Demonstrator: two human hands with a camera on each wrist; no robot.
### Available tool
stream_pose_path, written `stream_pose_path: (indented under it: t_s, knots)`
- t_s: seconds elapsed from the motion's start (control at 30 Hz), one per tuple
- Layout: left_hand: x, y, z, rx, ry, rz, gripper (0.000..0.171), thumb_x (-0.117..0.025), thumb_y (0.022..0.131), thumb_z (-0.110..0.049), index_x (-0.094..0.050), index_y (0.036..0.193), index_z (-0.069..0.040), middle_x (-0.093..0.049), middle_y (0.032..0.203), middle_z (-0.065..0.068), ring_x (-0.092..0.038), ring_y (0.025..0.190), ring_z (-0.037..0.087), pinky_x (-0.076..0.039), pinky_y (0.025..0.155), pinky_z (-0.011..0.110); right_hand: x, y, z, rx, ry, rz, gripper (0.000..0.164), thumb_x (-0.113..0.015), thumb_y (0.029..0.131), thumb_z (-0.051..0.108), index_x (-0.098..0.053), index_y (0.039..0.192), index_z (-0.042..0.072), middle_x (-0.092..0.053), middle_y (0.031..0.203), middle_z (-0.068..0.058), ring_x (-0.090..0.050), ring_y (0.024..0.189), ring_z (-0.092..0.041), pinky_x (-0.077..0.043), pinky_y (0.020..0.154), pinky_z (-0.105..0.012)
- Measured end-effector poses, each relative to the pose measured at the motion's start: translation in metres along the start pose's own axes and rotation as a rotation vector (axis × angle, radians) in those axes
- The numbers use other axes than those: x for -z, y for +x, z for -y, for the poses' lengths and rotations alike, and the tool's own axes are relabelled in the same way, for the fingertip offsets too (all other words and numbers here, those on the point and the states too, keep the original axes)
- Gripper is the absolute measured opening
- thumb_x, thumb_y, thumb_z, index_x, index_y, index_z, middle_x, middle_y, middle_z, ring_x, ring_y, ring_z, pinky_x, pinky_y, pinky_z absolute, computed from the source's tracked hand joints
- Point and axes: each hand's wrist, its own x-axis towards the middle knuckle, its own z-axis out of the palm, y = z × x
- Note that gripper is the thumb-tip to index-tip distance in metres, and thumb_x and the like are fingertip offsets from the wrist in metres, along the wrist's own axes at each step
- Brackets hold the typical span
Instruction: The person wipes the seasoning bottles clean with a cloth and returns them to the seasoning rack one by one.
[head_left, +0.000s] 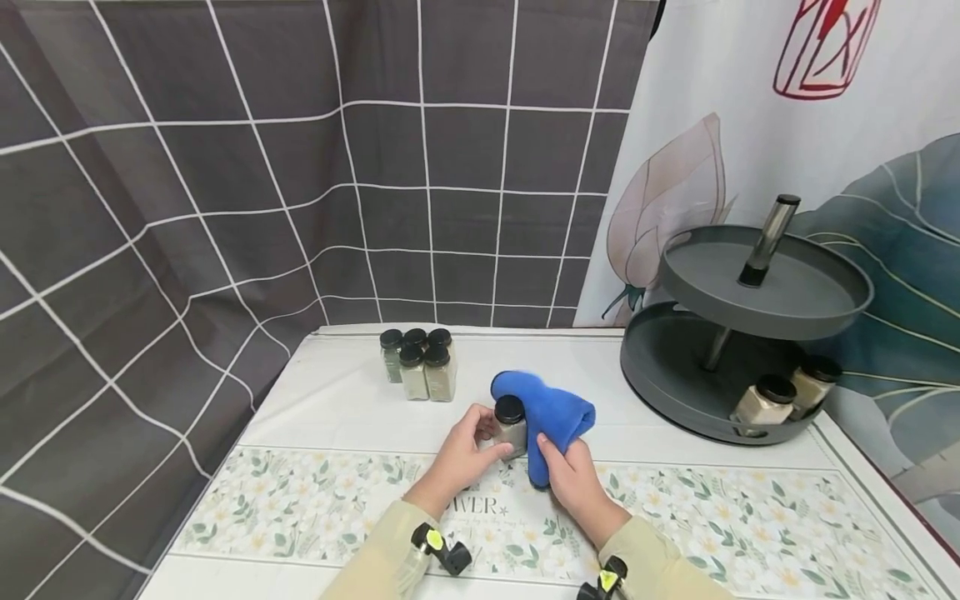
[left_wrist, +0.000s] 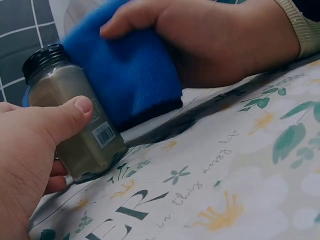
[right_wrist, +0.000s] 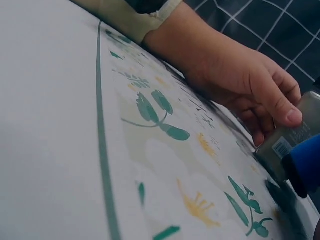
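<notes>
My left hand (head_left: 471, 450) grips a glass spice jar (head_left: 511, 432) with a black lid, thumb on one side and fingers around the other. In the left wrist view the jar (left_wrist: 75, 120) leans a little, with pale powder inside and a barcode label low on its side. A folded blue cloth (head_left: 551, 412) is held in my right hand (head_left: 576, 483), thumb on top of it. The cloth lies right against the jar's right side. In the right wrist view only a corner of the cloth (right_wrist: 306, 162) shows beside the jar.
Several black-lidded spice jars (head_left: 427, 367) stand grouped at the table's back. On the right, a two-tier dark grey turntable (head_left: 652, 400) carries two jars (head_left: 765, 402) on its lower tier. A floral-patterned mat strip (head_left: 315, 508) crosses the white table (head_left: 337, 400).
</notes>
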Motion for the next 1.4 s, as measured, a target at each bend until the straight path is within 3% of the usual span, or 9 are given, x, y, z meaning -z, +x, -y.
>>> stream_pose_path:
  t_s: [0.37,0.57,0.67,0.83,0.93,1.1,1.4]
  knots:
    - [-0.0012,0.0026,0.002,-0.013,-0.01,0.001,0.041,-0.081,0.087,-0.019,-0.052,0.114,-0.007,-0.062,0.109,0.008,-0.062,0.098,0.021,-0.055,0.088,0.03,-0.0001,0.0014,0.0026,-0.005,-0.092,-0.006,0.038,-0.054,0.102,0.013,-0.056,0.131,-0.011,-0.064,0.126,-0.026,-0.06,0.122,-0.04,-0.042,0.107,-0.057]
    - [0.0003,0.0026,0.004,-0.07,-0.005,0.02,0.031,-0.071,0.091,-0.011,-0.053,0.114,-0.002,-0.062,0.11,0.012,-0.062,0.1,0.024,-0.054,0.09,0.033,0.0006,0.0008,0.0024,0.007,-0.051,-0.025,0.039,-0.053,0.103,0.012,-0.054,0.134,-0.012,-0.062,0.13,-0.027,-0.058,0.123,-0.04,-0.041,0.108,-0.056]
    - [0.001,0.0018,0.003,-0.071,-0.006,0.029,0.032,-0.068,0.088,-0.006,-0.053,0.115,-0.001,-0.062,0.11,0.012,-0.062,0.099,0.025,-0.054,0.089,0.034,0.0013,0.0001,0.0023,0.014,-0.039,-0.023,0.039,-0.053,0.103,0.011,-0.053,0.134,-0.012,-0.062,0.13,-0.028,-0.058,0.124,-0.041,-0.041,0.108,-0.056]
    - [0.001,0.0017,0.0027,-0.056,0.065,0.01,0.033,-0.074,0.089,-0.013,-0.055,0.115,-0.007,-0.064,0.102,0.007,-0.063,0.089,0.019,-0.054,0.082,0.034,0.0013,0.0004,0.003,-0.001,-0.045,-0.016,0.04,-0.053,0.103,0.01,-0.051,0.136,-0.012,-0.06,0.133,-0.029,-0.056,0.126,-0.043,-0.04,0.109,-0.057]
    - [0.0019,0.002,0.0022,-0.049,0.087,0.002,0.04,-0.076,0.088,-0.017,-0.055,0.121,-0.009,-0.066,0.104,0.007,-0.064,0.087,0.017,-0.054,0.08,0.033,-0.0001,0.0012,0.0032,-0.005,-0.07,-0.014,0.04,-0.054,0.102,0.011,-0.052,0.135,-0.011,-0.061,0.131,-0.028,-0.057,0.125,-0.042,-0.04,0.109,-0.057]
    - [0.0032,0.0009,0.0006,-0.052,0.117,0.0,0.055,-0.078,0.088,-0.019,-0.054,0.137,-0.007,-0.064,0.124,0.011,-0.064,0.088,0.015,-0.054,0.079,0.032,-0.0021,0.0023,0.0034,0.012,-0.109,-0.008,0.039,-0.055,0.102,0.013,-0.055,0.132,-0.011,-0.063,0.129,-0.027,-0.059,0.123,-0.041,-0.041,0.107,-0.058]
    - [0.0027,-0.0009,-0.0001,-0.059,0.112,0.005,0.058,-0.074,0.089,-0.014,-0.053,0.142,-0.007,-0.066,0.11,0.006,-0.061,0.087,0.016,-0.053,0.081,0.034,-0.0018,0.0015,0.0022,-0.001,-0.117,-0.007,0.041,-0.055,0.102,0.012,-0.052,0.135,-0.012,-0.06,0.132,-0.029,-0.057,0.125,-0.043,-0.04,0.108,-0.058]
